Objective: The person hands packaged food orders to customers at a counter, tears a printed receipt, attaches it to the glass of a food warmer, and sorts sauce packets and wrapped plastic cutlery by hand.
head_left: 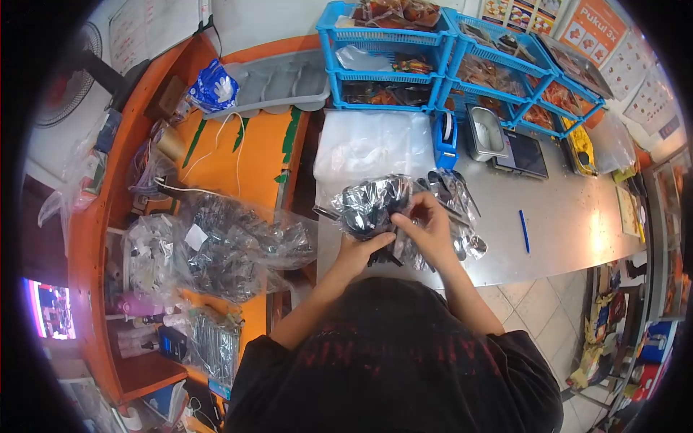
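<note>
Over the steel table, a bundle of black plastic spoons in shiny clear wrap is gripped between both hands. My left hand is closed around its lower side, the thumb pointing right. My right hand pinches the bundle's right edge, thumb and fingers bent together. More wrapped black cutlery lies on the table just beyond and beside my right hand. Behind the bundle is a stack of clear plastic bags. The wrap's glare hides the exact number of spoons.
A blue tape dispenser, steel container and blue pen are on the table. Blue tiered baskets with packets stand behind. Left, a large clear bag of black items and a grey cutlery tray rest on an orange surface.
</note>
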The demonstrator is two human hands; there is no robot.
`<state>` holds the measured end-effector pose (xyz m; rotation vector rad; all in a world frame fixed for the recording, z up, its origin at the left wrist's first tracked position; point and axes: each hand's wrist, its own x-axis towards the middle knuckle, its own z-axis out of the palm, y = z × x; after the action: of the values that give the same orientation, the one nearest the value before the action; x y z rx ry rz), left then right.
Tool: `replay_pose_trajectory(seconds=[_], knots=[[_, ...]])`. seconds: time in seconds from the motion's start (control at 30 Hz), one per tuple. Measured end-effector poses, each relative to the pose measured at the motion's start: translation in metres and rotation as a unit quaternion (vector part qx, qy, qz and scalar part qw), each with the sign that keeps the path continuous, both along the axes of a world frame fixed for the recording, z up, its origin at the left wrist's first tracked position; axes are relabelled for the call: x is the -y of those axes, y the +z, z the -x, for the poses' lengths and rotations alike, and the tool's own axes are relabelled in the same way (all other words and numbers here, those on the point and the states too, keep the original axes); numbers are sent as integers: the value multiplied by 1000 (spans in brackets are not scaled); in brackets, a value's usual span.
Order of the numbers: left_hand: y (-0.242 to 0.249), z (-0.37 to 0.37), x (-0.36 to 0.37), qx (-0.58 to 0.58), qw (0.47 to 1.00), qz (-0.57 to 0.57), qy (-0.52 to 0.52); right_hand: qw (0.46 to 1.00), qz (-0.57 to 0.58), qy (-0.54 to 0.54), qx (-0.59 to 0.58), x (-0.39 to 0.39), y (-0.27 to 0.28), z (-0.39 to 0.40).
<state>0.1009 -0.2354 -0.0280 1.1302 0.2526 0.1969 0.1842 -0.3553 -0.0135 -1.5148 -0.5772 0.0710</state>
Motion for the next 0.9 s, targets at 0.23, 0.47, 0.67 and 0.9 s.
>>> replay_pose_trajectory(seconds=[0.23,0.47,0.67,0.9], knots=[[0,-2,-8,7,988,135,73,973,-53,102,-198,10,-3,-4],[-2,0,-11,1,992,-17,124,890,-252,16,-380,5,15,-4],[2,-3,-6,57,990,14,130,928,-133,-78,-340,44,-28,-54],[5,-2,-1,19,996,57,65,947,197,-203,151,28,-16,-36]])
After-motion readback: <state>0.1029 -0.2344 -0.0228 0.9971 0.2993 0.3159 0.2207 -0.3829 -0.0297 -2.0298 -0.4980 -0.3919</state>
